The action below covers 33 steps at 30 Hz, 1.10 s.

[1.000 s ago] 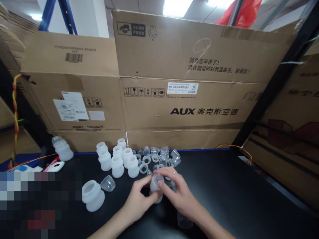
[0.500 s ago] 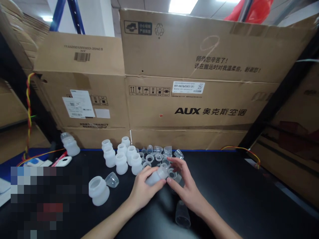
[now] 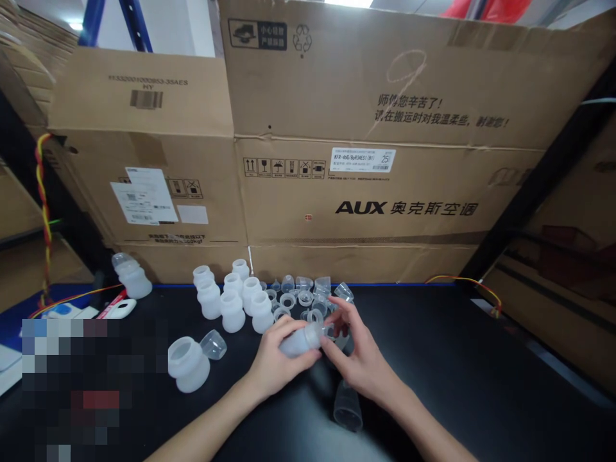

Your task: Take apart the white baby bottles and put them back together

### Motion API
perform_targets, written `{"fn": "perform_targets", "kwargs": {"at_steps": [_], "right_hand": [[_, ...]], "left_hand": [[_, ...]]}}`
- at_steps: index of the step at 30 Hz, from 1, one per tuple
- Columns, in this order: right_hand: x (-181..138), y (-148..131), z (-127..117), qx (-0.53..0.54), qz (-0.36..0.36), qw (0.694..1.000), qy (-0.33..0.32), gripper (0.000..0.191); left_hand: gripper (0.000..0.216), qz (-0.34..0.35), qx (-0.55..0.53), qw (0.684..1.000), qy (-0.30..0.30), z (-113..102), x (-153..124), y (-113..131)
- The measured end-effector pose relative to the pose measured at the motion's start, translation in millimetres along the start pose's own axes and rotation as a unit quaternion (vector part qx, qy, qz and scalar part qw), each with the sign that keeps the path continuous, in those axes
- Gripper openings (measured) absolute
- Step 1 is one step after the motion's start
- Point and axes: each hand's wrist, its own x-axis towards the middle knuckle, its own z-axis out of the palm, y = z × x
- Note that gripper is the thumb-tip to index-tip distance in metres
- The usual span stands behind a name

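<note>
Between the left hand and right hand lies a tilted bottle.

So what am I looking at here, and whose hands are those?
It's one picture from a camera worn on a person's head, looking down at their own hands. The left hand grips a small frosted white plastic bottle lying sideways; the right hand has its fingertips at the bottle's mouth. On the black table stand more white squat bottles, beside a heap of small clear plastic caps and rings. Brown cardboard boxes form a wall behind.
</note>
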Motion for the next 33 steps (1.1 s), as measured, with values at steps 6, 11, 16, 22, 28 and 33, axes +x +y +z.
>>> {"fn": "perform_targets", "kwargs": {"at_steps": [6,11,16,22,28,33], "right_hand": [[2.1,0.5,-9.2,-0.009,-0.003,0.998,-0.060,0.060],[4.9,-2.3,-15.5,-0.071,-0.029,0.995,-0.061,0.036],[8.2,-2.1,-20.6,-0.074,-0.055,0.990,-0.108,0.020],[8.4,2.7,-18.1,-0.179,-0.079,0.977,-0.081,0.014],[7.0,0.0,-16.4,-0.207,-0.102,0.970,-0.073,0.013],[6.5,12.9,-13.2,-0.171,-0.047,0.984,-0.012,0.047]], "left_hand": [[0.034,0.003,0.002,1.000,-0.006,-0.3,-0.1,-2.2],[0.033,0.016,0.010,1.000,-0.003,-0.9,-0.4,-3.5],[0.035,0.019,0.018,1.000,-0.014,-2.8,0.5,-4.1],[0.040,0.020,0.032,0.999,-0.004,0.2,-1.0,-5.6],[0.041,0.035,0.047,0.998,-0.003,2.7,-3.2,-6.5],[0.039,0.037,0.062,0.997,0.002,2.8,-4.8,-6.0]]}}
